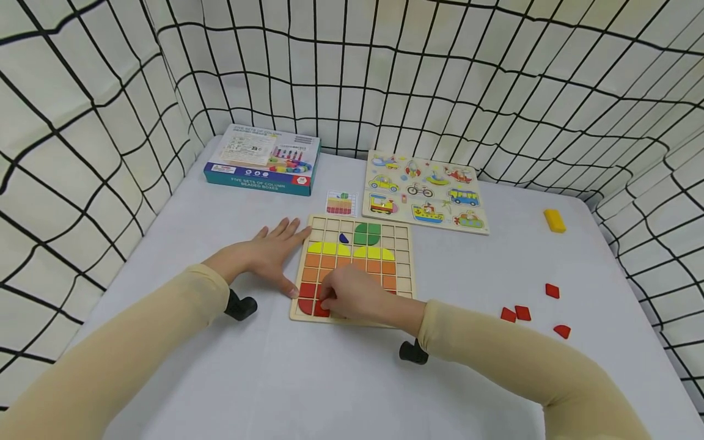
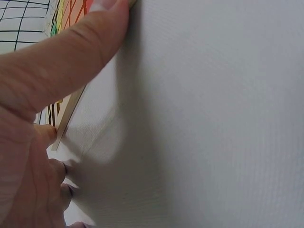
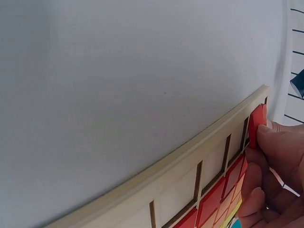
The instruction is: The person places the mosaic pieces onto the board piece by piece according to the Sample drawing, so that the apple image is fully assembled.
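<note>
At the near left corner of the wooden grid puzzle board [image 1: 356,269], my right hand [image 1: 352,293] pinches a red wooden tile [image 3: 257,124] over a bottom-row cell; my left hand [image 1: 269,253] lies flat, steadying the frame. Next, I judge, seat it squarely.

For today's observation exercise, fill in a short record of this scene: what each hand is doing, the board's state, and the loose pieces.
left hand: flat on the table, fingers straight, thumb against the grid board's left edge
right hand: pinches a red tile at the board's bottom rows
board state: partly filled, yellow, orange, red rows
loose red pieces: on the table at right
</note>
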A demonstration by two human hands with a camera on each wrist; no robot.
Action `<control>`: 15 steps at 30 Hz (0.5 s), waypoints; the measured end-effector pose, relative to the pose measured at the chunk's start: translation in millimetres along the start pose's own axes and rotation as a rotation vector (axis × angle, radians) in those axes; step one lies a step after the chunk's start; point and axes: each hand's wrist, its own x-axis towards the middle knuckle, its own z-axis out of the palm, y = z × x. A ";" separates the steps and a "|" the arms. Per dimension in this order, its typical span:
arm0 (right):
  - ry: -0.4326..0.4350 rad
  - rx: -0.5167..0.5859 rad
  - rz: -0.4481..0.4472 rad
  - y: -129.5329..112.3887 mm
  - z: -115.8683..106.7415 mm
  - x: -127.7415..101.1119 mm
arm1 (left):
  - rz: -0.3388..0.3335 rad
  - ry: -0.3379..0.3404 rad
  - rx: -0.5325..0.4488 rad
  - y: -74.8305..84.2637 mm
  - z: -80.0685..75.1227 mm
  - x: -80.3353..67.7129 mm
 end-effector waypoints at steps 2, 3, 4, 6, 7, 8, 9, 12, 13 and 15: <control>-0.005 -0.030 -0.004 -1.1 0.4 0.1 | -0.001 -0.001 0.000 -0.3 0.4 0.8; -0.006 -0.046 -0.008 -1.6 0.6 0.1 | 0.000 0.000 -0.001 -0.4 0.5 0.9; -0.006 -0.060 -0.012 -2.0 0.6 0.2 | -0.001 0.000 -0.002 -0.6 0.8 1.3; -0.002 -0.089 -0.027 -2.4 1.1 0.1 | -0.002 0.000 0.001 -1.1 1.4 2.0; 0.002 -0.106 -0.038 -2.5 1.3 -0.1 | -0.003 0.001 0.002 -1.1 1.5 2.1; 0.006 -0.116 -0.047 -2.4 1.5 -0.3 | -0.004 0.002 0.003 -1.2 1.6 2.2; 0.010 -0.119 -0.055 -2.1 1.6 -0.7 | -0.005 0.003 0.005 -1.4 1.8 2.2; 0.019 -0.073 -0.065 1.8 1.4 -3.6 | -0.005 0.002 0.006 -1.6 2.3 2.4; 0.022 -0.038 -0.062 4.1 0.5 -5.3 | -0.005 0.003 0.005 -1.6 2.0 2.2; 0.022 0.030 -0.024 10.8 -2.7 -9.6 | -0.003 0.004 0.002 -1.7 1.5 1.7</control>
